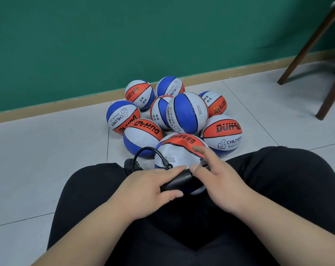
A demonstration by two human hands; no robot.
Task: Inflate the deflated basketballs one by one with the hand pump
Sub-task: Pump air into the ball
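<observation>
A slack, dented basketball in white, orange and blue rests between my knees. A black hand pump lies across its near side. Its black hose loops up on the left and its tip meets the ball near the printed text. My left hand is closed around the pump's barrel. My right hand hovers over the pump's right end and the ball, fingers spread, gripping nothing that I can see.
Several round basketballs in the same colours are piled on the tiled floor just beyond the slack one, near a green wall with a tan skirting. Dark wooden chair legs stand at the right. My black-trousered legs flank the ball.
</observation>
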